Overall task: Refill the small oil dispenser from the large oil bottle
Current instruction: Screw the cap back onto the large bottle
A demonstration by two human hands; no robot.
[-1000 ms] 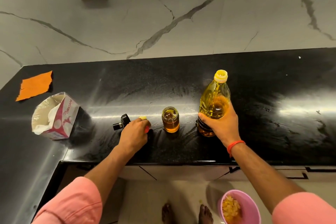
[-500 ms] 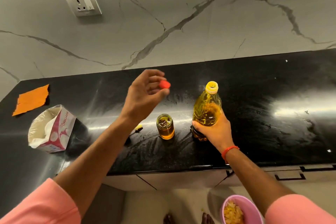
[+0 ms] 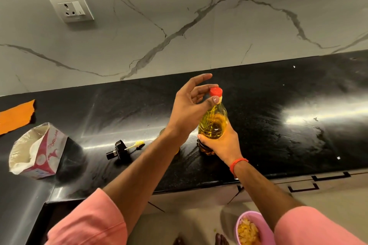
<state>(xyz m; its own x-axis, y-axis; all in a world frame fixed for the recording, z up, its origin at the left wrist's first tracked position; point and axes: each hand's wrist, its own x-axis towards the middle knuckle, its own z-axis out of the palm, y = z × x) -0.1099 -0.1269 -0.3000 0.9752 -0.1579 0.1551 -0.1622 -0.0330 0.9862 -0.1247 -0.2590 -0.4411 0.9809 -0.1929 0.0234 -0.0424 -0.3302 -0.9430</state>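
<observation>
On your desk, black and glossy, an orange cloth lies at the far left edge. Just in front of it an opened pink-and-white carton lies tilted, its white liner showing. Behind the desk you have a grey marble-veined wall with a white socket plate at upper left. Below the desk edge, drawer fronts carry dark angular handles. Down on the floor, a pink bowl holds pale yellow pieces.
</observation>
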